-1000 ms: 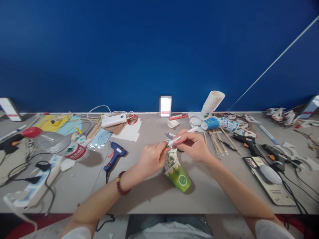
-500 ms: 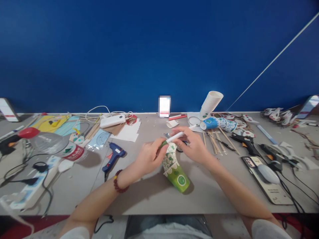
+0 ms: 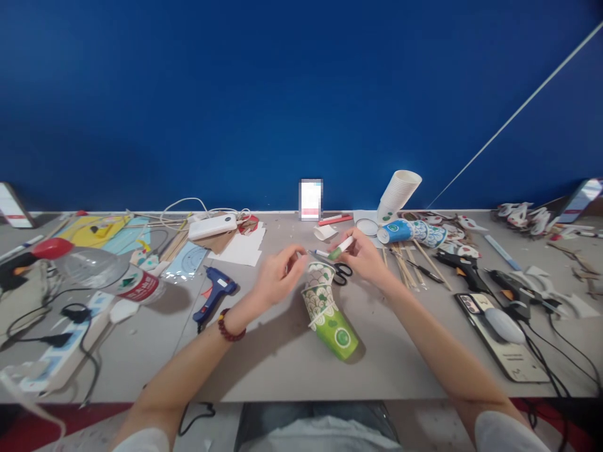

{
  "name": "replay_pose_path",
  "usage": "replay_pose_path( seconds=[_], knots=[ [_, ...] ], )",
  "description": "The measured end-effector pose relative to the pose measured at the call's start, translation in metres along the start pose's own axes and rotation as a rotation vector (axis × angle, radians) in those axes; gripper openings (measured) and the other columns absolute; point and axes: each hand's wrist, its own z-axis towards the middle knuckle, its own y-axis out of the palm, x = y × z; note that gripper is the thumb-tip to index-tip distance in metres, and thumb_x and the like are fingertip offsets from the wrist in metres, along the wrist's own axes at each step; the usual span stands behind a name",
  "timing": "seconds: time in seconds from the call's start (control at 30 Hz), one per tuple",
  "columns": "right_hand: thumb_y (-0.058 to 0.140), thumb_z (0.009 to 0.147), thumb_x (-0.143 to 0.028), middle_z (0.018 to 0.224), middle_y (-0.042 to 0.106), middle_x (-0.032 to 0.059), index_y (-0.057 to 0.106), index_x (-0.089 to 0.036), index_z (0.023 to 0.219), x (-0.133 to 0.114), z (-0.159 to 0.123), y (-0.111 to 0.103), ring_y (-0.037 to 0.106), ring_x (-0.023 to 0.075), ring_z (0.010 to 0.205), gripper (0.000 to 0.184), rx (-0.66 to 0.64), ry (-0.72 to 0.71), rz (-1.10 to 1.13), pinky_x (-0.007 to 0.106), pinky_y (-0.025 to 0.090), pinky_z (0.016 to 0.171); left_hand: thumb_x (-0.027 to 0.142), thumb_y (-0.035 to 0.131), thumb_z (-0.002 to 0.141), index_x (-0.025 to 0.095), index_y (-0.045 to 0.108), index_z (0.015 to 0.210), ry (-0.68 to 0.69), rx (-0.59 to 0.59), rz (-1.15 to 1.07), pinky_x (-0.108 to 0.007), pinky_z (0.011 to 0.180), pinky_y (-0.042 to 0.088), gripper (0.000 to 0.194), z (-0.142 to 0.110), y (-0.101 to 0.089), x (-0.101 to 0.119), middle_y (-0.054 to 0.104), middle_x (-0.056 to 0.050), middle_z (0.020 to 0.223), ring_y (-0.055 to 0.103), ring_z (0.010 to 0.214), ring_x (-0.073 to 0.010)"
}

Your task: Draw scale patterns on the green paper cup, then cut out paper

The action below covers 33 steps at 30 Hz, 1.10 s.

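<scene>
My right hand (image 3: 363, 256) grips a white marker with a green end (image 3: 342, 248), held above the table and tilted down to the left. To the left, my left hand (image 3: 281, 274) hovers with bent fingers and thumb apart, and I see nothing in it. Between and below my hands lies a curved string of nested paper cups (image 3: 325, 307), green at the near end and drawn with green-and-white scales farther up. Scissors (image 3: 342, 273) with black handles lie just behind the cups, partly hidden.
A blue glue gun (image 3: 217, 292) lies left, by a plastic bottle (image 3: 113, 270) and a power strip (image 3: 70, 345). A stack of white cups (image 3: 399, 194) leans behind blue patterned cups (image 3: 400, 232). On the right are sticks, black glue guns and a phone (image 3: 511, 351) under a mouse.
My left hand has let go of the marker and drawn back to the left. The marker is now in my right hand alone, turned with its green end lower left.
</scene>
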Motion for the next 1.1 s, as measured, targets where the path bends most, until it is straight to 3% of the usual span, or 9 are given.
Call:
replay_pose_path(
  seconds=[0.17,0.3,0.4,0.63,0.73,0.9,1.1],
  knots=[
    [0.060,0.076,-0.046,0.053,0.059,-0.0039,0.037,-0.022,0.067,0.010,-0.007,0.003,0.057,0.0128,0.051,0.034,0.137,0.079,0.080,0.027,0.047,0.055,0.058,0.048,0.078,0.025,0.044,0.123,-0.177,-0.204,0.020,-0.028,0.057,0.039,0.056,0.001,0.013,-0.015,0.056,-0.006,0.110,0.052,0.061,-0.0137],
    [0.046,0.084,-0.054,0.056,0.060,-0.0028,0.048,-0.023,0.083,0.023,-0.021,0.009,0.058,0.0145,0.052,0.031,0.118,0.098,0.226,0.027,0.048,0.053,0.056,0.062,0.069,0.028,0.034,0.133,-0.221,-0.254,-0.152,-0.031,0.066,0.045,0.075,-0.008,0.030,-0.022,0.044,-0.009,0.131,0.058,0.074,-0.0172],
    [0.039,0.086,-0.055,0.060,0.057,-0.0025,0.055,-0.024,0.100,0.032,-0.029,0.019,0.057,0.0142,0.055,0.038,0.074,0.075,0.300,0.028,0.048,0.054,0.049,0.064,0.070,0.026,0.037,0.129,-0.227,-0.209,-0.311,-0.033,0.074,0.046,0.069,-0.012,0.045,-0.024,0.049,-0.008,0.126,0.058,0.084,-0.0200],
    [0.043,0.086,-0.049,0.066,0.055,-0.0004,0.063,-0.022,0.094,0.042,-0.032,0.036,0.055,0.0147,0.060,0.035,0.078,0.033,0.353,0.030,0.046,0.062,0.032,0.072,0.067,0.021,0.033,0.126,-0.328,-0.195,-0.745,-0.037,0.081,0.046,0.072,-0.013,0.069,-0.029,0.056,-0.010,0.113,0.059,0.095,-0.0227],
    [0.043,0.086,-0.049,0.065,0.055,-0.0002,0.063,-0.021,0.091,0.043,-0.025,0.039,0.054,0.0154,0.061,0.035,0.137,-0.001,0.344,0.030,0.045,0.063,0.032,0.074,0.064,0.021,0.038,0.124,-0.452,-0.156,-0.846,-0.037,0.084,0.044,0.071,-0.010,0.068,-0.035,0.058,-0.010,0.109,0.057,0.099,-0.0233],
    [0.046,0.084,-0.044,0.064,0.052,-0.0013,0.061,-0.022,0.089,0.035,-0.012,0.044,0.053,0.0156,0.065,0.027,0.176,-0.032,0.324,0.029,0.045,0.066,0.029,0.071,0.067,0.019,0.053,0.113,-0.600,-0.047,-1.102,-0.033,0.081,0.043,0.051,0.001,0.059,-0.045,0.062,-0.008,0.106,0.059,0.095,-0.0209],
    [0.056,0.075,-0.034,0.066,0.055,-0.0024,0.059,-0.024,0.088,0.022,-0.004,0.052,0.053,0.0155,0.067,0.017,0.183,0.014,0.266,0.028,0.045,0.066,0.027,0.073,0.067,0.014,0.062,0.108,-0.494,-0.026,-1.272,-0.033,0.088,0.040,0.045,0.004,0.056,-0.046,0.065,-0.011,0.110,0.059,0.101,-0.0229]
  ],
)
